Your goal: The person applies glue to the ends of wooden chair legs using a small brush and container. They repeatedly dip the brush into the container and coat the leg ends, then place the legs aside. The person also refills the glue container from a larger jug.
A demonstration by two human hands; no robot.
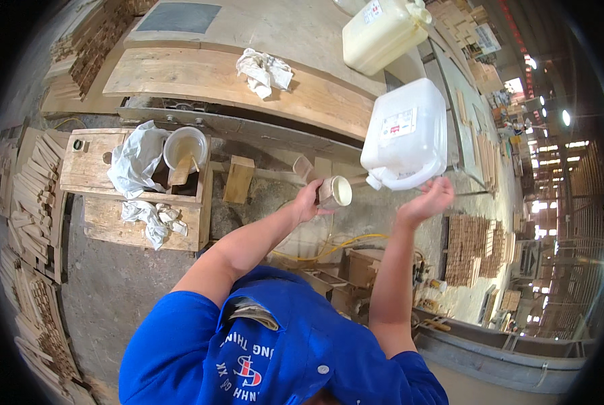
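My left hand (308,202) is wrapped round a small cup (327,194) with pale cream contents, its open mouth facing right. A translucent white plastic jug (404,131) is tipped over at the bench edge, to the upper right of the cup. Its capped-looking spout (375,181) points down toward the cup, with a gap between them. My right hand (429,201) has its fingers curled at the handle side of the jug; the fingertips are partly hidden. No liquid stream is visible between jug and cup.
A yellowish jug (385,34) stands behind. A white rag (264,71) lies on a long wooden board (173,75). At left, a wooden box (89,162) bears cloths and a white bucket (186,146) with a brush-like wooden piece. A yellow hose (346,241) crosses the floor.
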